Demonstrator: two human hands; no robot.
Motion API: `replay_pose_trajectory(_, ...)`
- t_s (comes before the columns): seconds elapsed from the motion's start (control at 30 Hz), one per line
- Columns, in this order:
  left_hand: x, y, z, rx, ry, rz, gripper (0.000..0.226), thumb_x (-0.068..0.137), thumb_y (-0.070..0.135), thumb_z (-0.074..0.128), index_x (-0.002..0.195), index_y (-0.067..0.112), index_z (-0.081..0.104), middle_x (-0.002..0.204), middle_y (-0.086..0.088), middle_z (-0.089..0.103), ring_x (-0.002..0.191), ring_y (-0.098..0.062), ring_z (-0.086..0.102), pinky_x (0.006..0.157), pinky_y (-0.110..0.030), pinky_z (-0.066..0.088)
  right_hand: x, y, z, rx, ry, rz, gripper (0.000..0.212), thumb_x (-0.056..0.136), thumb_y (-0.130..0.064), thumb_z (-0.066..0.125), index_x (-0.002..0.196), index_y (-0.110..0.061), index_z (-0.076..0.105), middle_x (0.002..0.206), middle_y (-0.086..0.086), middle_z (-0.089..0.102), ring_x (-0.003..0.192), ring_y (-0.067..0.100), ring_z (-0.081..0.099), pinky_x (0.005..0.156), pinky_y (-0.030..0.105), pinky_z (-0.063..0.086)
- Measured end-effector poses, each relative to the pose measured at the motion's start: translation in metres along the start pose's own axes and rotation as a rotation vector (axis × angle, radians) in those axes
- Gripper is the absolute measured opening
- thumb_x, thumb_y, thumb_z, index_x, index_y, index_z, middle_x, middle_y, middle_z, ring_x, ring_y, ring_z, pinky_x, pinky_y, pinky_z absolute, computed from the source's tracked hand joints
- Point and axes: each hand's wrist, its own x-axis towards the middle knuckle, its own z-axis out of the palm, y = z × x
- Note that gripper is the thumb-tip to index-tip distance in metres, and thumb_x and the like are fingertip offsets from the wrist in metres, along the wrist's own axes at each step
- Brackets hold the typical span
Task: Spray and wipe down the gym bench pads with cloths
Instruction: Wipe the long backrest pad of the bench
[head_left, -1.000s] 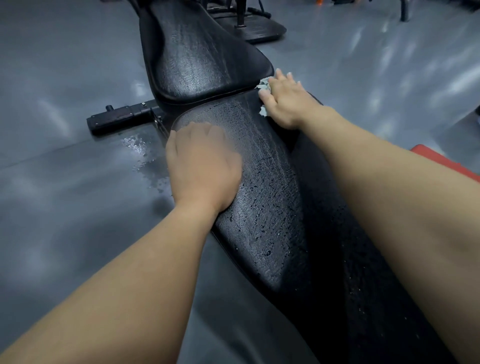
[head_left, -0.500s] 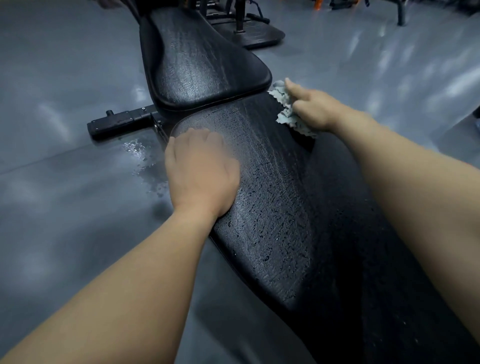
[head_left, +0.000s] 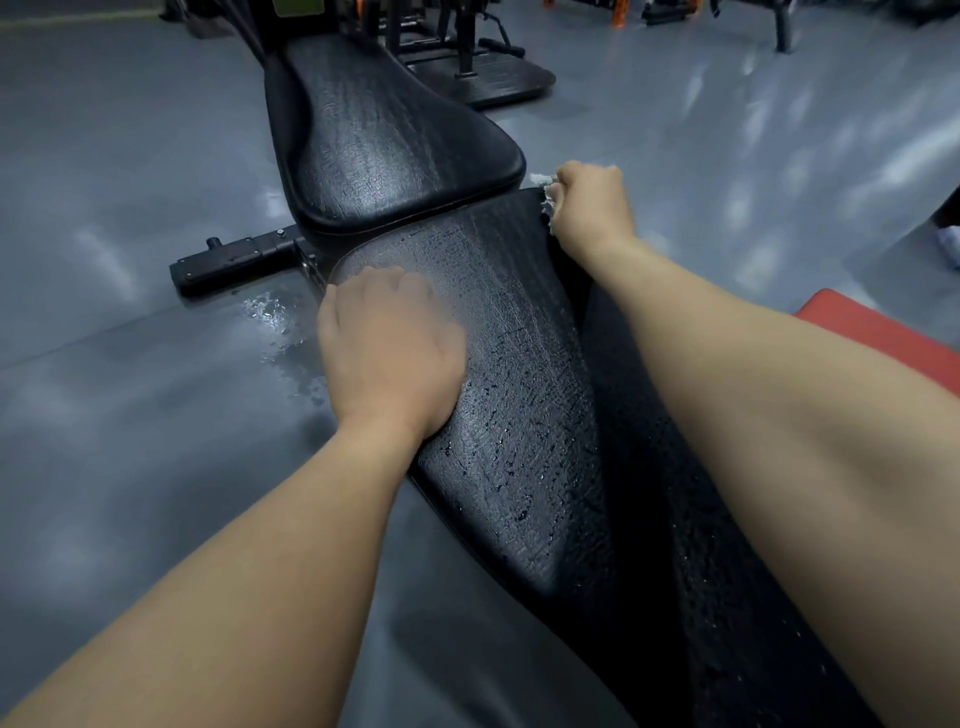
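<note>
Grey floor (head_left: 130, 441) flanks a long black textured bench pad (head_left: 519, 389) pointing away. Right hand (head_left: 592, 208) clutches a pale cloth (head_left: 543, 182) at the pad's far corner; left hand (head_left: 387, 348) curled, grip unclear.

Resting left hand (head_left: 387, 348) on the far left corner of the droplet-covered bench pad (head_left: 519, 374); gripping a pale cloth (head_left: 542, 180) in right hand (head_left: 592, 208) at its far right corner.

The wet black bench pad (head_left: 519, 415) bore the left hand (head_left: 387, 348) near its left edge and a pale cloth (head_left: 545, 208) gripped by the right hand (head_left: 592, 208) at its far corner.
</note>
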Motion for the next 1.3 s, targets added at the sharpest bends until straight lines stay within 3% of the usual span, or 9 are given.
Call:
replay_pose_trajectory(0.17, 0.0, -0.001, -0.001, -0.001, -0.002, -0.005, 0.037, 0.087, 0.04, 0.044, 0.114, 0.022, 0.061, 0.128, -0.005, 0.055, 0.127, -0.03, 0.042, 0.119, -0.051, 0.023, 0.003, -0.003, -0.019, 0.059, 0.159, -0.077, 0.025, 0.101, -0.02, 0.044, 0.097, -0.005, 0.063, 0.105, 0.02, 0.062, 0.099, 0.037, 0.055, 0.078, 0.04, 0.037)
replay_pose_trajectory(0.23, 0.0, 0.0, -0.001, -0.002, -0.001, -0.008, 0.037, 0.087, 0.041, 0.043, 0.114, 0.022, 0.06, 0.128, -0.004, 0.055, 0.126, -0.03, 0.041, 0.119, -0.051, 0.023, 0.002, 0.002, -0.017, -0.019, -0.034, -0.104, 0.021, 0.101, -0.024, 0.048, 0.096, -0.01, 0.063, 0.109, 0.02, 0.064, 0.102, 0.038, 0.059, 0.08, 0.039, 0.044)
replay_pose_trajectory(0.3, 0.0, 0.0, 0.0, -0.003, 0.004, -0.004, 0.037, 0.087, 0.041, 0.043, 0.114, 0.022, 0.06, 0.126, -0.004, 0.055, 0.125, -0.03, 0.042, 0.119, -0.051, 0.024, -0.006, 0.006, -0.007, -0.113, -0.247, -0.136, 0.033, 0.106, -0.027, 0.041, 0.122, -0.005, 0.059, 0.132, 0.023, 0.058, 0.124, 0.039, 0.053, 0.1, 0.041, 0.043)
replay_pose_trajectory(0.4, 0.001, -0.001, 0.0, 0.006, 0.005, -0.001, 0.037, 0.087, 0.041, 0.044, 0.114, 0.022, 0.06, 0.126, -0.004, 0.055, 0.124, -0.03, 0.042, 0.118, -0.051, 0.026, -0.008, 0.006, -0.008, -0.125, -0.31, -0.13, 0.05, 0.109, -0.032, 0.031, 0.146, 0.0, 0.04, 0.154, 0.021, 0.041, 0.144, 0.034, 0.037, 0.117, 0.039, 0.029)
replay_pose_trajectory(0.53, 0.0, -0.001, -0.001, 0.005, -0.005, 0.011, 0.036, 0.088, 0.041, 0.045, 0.115, 0.022, 0.06, 0.127, -0.004, 0.055, 0.124, -0.03, 0.041, 0.118, -0.051, 0.026, -0.005, 0.016, -0.023, -0.142, -0.382, -0.058, 0.05, 0.11, -0.035, 0.028, 0.149, -0.005, 0.039, 0.159, 0.013, 0.038, 0.146, 0.033, 0.036, 0.118, 0.042, 0.029)
replay_pose_trajectory(0.73, 0.001, -0.003, -0.003, 0.023, -0.006, 0.013, 0.036, 0.089, 0.041, 0.047, 0.116, 0.021, 0.06, 0.126, -0.008, 0.055, 0.122, -0.033, 0.042, 0.117, -0.052, 0.027, -0.044, 0.05, -0.033, -0.153, -0.346, -0.012, 0.053, 0.112, -0.031, 0.025, 0.161, -0.012, 0.022, 0.167, 0.009, 0.026, 0.152, 0.026, 0.027, 0.118, 0.031, 0.022)
replay_pose_trajectory(0.93, 0.0, 0.0, -0.004, 0.015, -0.015, 0.006, 0.039, 0.089, 0.044, 0.045, 0.118, 0.021, 0.059, 0.126, -0.011, 0.054, 0.122, -0.035, 0.043, 0.117, -0.051, 0.025, -0.101, 0.077, -0.048, -0.157, -0.337, 0.096, 0.056, 0.111, -0.037, 0.024, 0.161, -0.013, 0.022, 0.165, 0.012, 0.028, 0.148, 0.033, 0.033, 0.117, 0.039, 0.029)
replay_pose_trajectory(1.17, 0.0, 0.0, -0.004, 0.0, -0.021, -0.005, 0.04, 0.089, 0.044, 0.045, 0.118, 0.021, 0.059, 0.127, -0.011, 0.053, 0.124, -0.035, 0.043, 0.119, -0.05, 0.023, -0.181, 0.079, -0.069, -0.201, -0.38, 0.123, 0.057, 0.111, -0.035, 0.026, 0.162, -0.011, 0.017, 0.17, 0.009, 0.013, 0.156, 0.025, 0.013, 0.123, 0.036, 0.016)
replay_pose_trajectory(1.3, 0.0, 0.0, -0.003, -0.003, -0.003, -0.005, 0.038, 0.088, 0.043, 0.046, 0.116, 0.02, 0.059, 0.126, -0.01, 0.054, 0.123, -0.035, 0.043, 0.118, -0.051, 0.024, -0.176, 0.072, -0.064, -0.17, -0.394, 0.125, 0.058, 0.111, -0.032, 0.026, 0.162, -0.007, 0.013, 0.17, 0.012, 0.008, 0.157, 0.027, 0.008, 0.125, 0.037, 0.01)
